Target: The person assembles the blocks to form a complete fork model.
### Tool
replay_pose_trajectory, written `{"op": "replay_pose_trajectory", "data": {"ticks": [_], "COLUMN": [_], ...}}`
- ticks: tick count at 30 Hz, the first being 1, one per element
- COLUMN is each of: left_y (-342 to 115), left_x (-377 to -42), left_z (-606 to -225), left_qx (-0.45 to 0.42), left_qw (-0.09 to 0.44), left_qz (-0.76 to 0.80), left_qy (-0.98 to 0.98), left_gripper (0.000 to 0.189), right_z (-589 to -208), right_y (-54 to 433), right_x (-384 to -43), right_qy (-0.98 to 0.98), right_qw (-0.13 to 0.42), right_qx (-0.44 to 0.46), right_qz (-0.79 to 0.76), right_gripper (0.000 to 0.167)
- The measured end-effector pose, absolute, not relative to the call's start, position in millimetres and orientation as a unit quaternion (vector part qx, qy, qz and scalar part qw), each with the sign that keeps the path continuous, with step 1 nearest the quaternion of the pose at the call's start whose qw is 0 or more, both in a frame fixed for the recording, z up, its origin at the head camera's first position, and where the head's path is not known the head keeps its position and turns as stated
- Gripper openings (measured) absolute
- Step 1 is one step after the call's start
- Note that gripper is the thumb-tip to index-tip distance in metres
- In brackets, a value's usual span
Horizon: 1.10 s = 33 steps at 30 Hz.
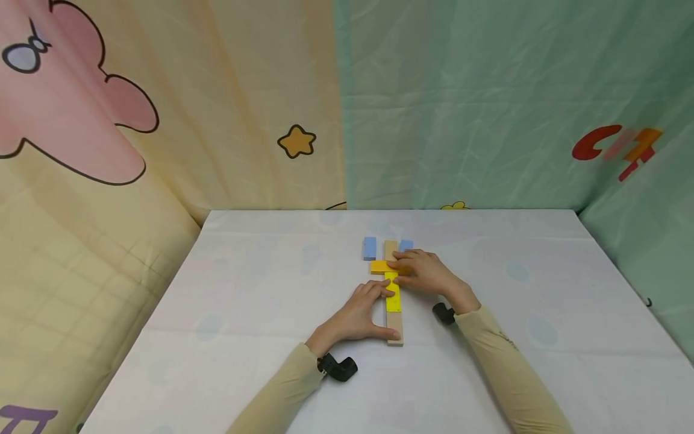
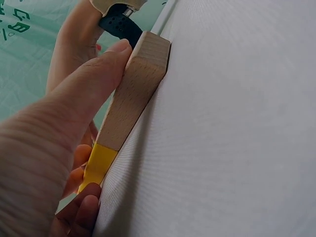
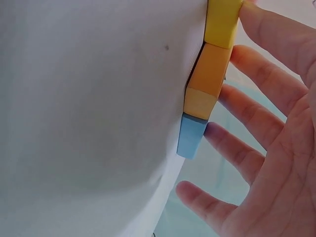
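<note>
In the head view, flat blocks form a cross-like layout: a bare wooden block (image 1: 390,248) at the far end, an orange block (image 1: 378,267) lying crosswise, a yellow block (image 1: 393,305) and a near wooden block (image 1: 394,327). My left hand (image 1: 355,314) rests its thumb on the near wooden block and its fingers about the yellow one. Fingers of my right hand (image 1: 428,272) extend over the orange block's right part, partly hiding it. In the right wrist view, those fingers lie spread along the orange block (image 3: 210,71) and a blue block (image 3: 191,137), thumb at the yellow block (image 3: 219,22).
On the far left of the layout lies a blue block (image 1: 370,248); another blue block (image 1: 406,245) shows beyond the right hand. A white cloth covers the table (image 1: 244,374). Printed curtains (image 1: 488,108) hang behind its far edge and at the sides.
</note>
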<state>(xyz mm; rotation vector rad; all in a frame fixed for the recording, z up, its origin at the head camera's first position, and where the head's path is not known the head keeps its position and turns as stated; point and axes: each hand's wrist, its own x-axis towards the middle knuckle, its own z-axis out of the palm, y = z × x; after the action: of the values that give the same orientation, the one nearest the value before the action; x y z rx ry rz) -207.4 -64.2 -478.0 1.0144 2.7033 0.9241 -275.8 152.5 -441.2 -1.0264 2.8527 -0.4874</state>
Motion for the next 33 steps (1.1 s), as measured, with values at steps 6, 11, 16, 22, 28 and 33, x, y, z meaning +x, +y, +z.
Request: {"op": "replay_pose_trajectory", "data": {"ticks": [6,11,16,22,28,33], "left_y": [-64,-65,-67,-71,-66,-61], "left_x": [-207,-207,-213,-235,-257,-263], "left_z": [-477,-475,-470,-461,-462,-465], "left_qx": [0.332,0.338,0.327,0.249,0.194,0.178], "left_qw": [0.055,0.057,0.063,-0.028,-0.028,-0.003], "left_qz": [0.305,0.307,0.368,0.369,0.249,0.208], "left_qy": [0.891,0.888,0.868,0.895,0.949,0.962], "left_gripper": [0.078,0.077,0.066,0.042,0.066,0.074], "right_z": [-443,-444,-444,-443,-444,-441], "right_y": [153,153,154,154,154,153], "right_x": [-276,-277,-276,-276,-276,-276], "right_qy": [0.926,0.927,0.927,0.93,0.931,0.931], "right_qw": [0.033,0.037,0.034,0.041,0.05,0.05], "right_qx": [-0.335,-0.33,-0.333,-0.324,-0.321,-0.321], "right_qz": [-0.168,-0.171,-0.17,-0.168,-0.17,-0.168], "right_gripper": [0.045,0.045,0.045,0.045,0.046,0.046]}}
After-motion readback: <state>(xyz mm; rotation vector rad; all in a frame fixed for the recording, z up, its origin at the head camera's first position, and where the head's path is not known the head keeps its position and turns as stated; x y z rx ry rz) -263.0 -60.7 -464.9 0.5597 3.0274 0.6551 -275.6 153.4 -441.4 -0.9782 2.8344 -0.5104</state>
